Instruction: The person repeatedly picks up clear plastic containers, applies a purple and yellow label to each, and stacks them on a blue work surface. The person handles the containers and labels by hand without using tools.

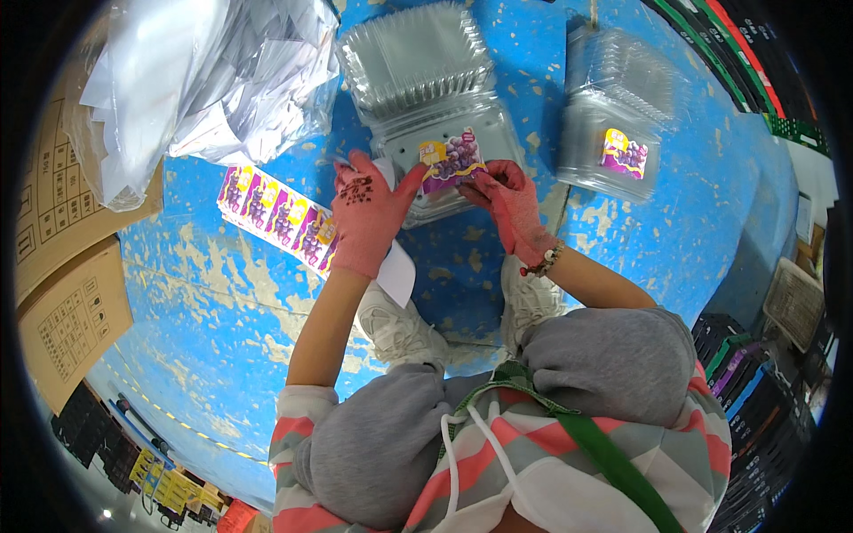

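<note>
My left hand (366,216), in a pink glove, has its thumb at the left edge of a purple grape sticker (454,160). My right hand (512,206), gloved too, pinches the sticker's lower right corner. The sticker lies over a clear plastic clamshell container (406,143) that is part of a stack; whether it is fully stuck down cannot be told. Beside and partly behind my left hand runs a strip of grape stickers (273,214) on white backing. A white sheet of backing paper (398,273) shows below that hand, above my shoe.
At the right stands another stack of clamshells (616,86), with a grape sticker (625,154) on top. A clear bag of white paper scraps (233,73) lies upper left, near cardboard boxes (80,313). Stacked plastic crates (753,406) line the right side.
</note>
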The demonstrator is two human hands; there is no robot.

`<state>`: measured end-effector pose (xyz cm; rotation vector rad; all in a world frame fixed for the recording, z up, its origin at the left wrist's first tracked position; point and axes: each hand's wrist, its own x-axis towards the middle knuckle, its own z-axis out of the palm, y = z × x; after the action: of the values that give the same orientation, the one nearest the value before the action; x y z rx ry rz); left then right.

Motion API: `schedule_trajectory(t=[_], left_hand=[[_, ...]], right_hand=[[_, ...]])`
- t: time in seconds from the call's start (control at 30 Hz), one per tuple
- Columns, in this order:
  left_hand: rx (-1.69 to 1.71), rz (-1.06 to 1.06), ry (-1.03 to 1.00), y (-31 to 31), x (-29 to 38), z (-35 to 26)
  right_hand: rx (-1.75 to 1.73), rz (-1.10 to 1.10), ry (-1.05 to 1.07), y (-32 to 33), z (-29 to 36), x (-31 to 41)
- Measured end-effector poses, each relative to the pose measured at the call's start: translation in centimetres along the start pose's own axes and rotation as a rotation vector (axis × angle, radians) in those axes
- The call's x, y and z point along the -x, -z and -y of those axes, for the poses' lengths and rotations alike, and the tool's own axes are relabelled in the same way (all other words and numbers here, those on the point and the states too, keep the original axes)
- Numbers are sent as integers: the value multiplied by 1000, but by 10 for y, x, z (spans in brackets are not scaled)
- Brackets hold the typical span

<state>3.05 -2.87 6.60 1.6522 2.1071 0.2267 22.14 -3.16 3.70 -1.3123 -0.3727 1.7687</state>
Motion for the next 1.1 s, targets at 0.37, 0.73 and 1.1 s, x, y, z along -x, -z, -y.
schedule_trajectory(t=[0.37, 0.73, 1.1], left_hand=[[144, 31, 34, -40, -14, 14], [283, 1, -32, -36, -4, 20], [395, -26, -47, -29, 14, 32]], right_hand=[[78, -89, -48, 5, 5, 6], [1718, 407, 1173, -12, 36, -3], [1867, 481, 1076, -21, 26, -24]])
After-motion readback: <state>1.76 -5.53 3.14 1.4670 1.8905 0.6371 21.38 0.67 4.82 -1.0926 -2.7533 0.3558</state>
